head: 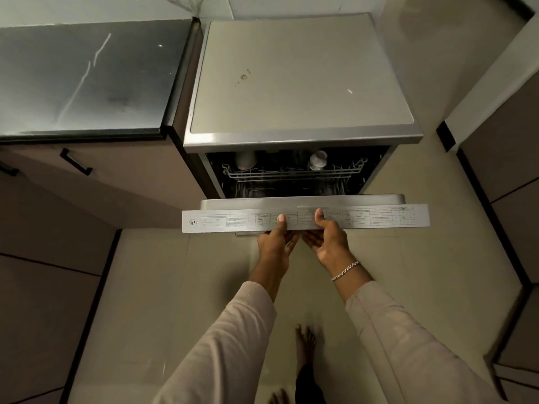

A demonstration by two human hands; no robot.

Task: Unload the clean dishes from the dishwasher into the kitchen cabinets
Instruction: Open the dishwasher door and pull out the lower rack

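My 2 hands, left hand (277,242) and right hand (326,237), grip the dishwasher door (306,218) at its top edge's middle; it's partly open; 2 upturned cups (318,160) sit in the upper rack (291,172).

Fingers of both hands: hidden under the silver, half-lowered dishwasher door (379,199). Printed label strip on door edge (379,217): text too small to read. White wire upper rack (291,170): two upturned pale vessels, kind unclear. Lower rack: dark, contents indistinct. Dark grey counter (81,77): cut off at left edge.
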